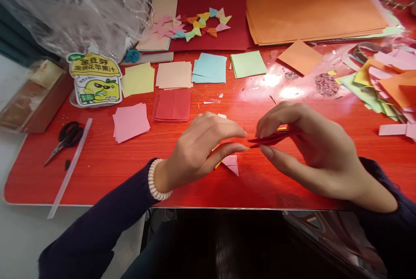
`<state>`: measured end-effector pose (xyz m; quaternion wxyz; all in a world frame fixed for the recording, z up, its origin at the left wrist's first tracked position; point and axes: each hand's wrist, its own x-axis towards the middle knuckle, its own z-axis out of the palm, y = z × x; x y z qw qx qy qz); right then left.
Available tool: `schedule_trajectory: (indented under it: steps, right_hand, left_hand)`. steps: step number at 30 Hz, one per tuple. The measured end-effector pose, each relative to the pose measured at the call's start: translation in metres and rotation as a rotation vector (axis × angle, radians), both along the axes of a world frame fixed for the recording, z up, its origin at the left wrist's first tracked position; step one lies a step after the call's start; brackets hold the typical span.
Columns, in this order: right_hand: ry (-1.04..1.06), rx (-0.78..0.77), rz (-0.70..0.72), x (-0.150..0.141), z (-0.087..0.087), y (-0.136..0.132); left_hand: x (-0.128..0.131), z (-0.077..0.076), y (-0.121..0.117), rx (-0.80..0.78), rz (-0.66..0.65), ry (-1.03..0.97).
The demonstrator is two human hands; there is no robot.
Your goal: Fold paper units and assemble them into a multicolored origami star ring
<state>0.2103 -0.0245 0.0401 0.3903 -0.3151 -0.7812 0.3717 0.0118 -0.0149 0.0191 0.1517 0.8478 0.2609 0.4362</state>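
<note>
Your right hand [312,149] pinches a flat, seemingly half-folded red paper piece [271,138]; your left hand's [203,144] grip closes toward its near tip.

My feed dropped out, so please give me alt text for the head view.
Right hand pinches a folded red paper piece above the red table, with the left hand at its tip. Stacks of coloured paper squares and scissors lie beyond.

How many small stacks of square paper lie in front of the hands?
6: yellow, cream, blue, green, pink, red. More may hide in the right-hand pile.
</note>
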Motion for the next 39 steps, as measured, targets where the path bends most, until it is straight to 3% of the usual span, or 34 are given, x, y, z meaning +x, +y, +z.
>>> schedule_trajectory:
  steps: [3, 9, 21, 25, 27, 32, 35, 39]
  right_hand:
    - [-0.016, -0.02, 0.04, -0.002, 0.0, -0.001]
    - [0.004, -0.102, 0.077, -0.006, -0.002, -0.003]
    - [-0.05, -0.123, 0.078, -0.008, -0.005, -0.002]
    - [-0.055, -0.096, 0.043, -0.004, -0.005, 0.001]
    - [-0.042, -0.088, 0.014, -0.001, -0.005, 0.004]
    - [0.03, -0.054, -0.167, 0.007, -0.006, 0.012]
    - [0.084, -0.049, -0.218, 0.007, -0.005, 0.016]
    - [0.083, -0.059, -0.191, 0.006, -0.005, 0.016]
  left_hand:
    - [0.001, 0.0, -0.001, -0.008, -0.047, -0.036]
    - [0.003, -0.004, -0.004, -0.051, -0.009, -0.045]
    - [0.004, -0.005, -0.004, 0.051, 0.091, 0.007]
    - [-0.001, -0.006, 0.002, 0.162, 0.101, 0.064]
    - [-0.006, -0.007, 0.007, 0.192, 0.058, 0.157]
    - [-0.013, -0.009, 0.015, 0.083, -0.216, 0.618]
    - [-0.012, -0.011, 0.014, 0.091, -0.288, 0.684]
    - [-0.011, -0.013, 0.013, 0.257, -0.242, 0.653]
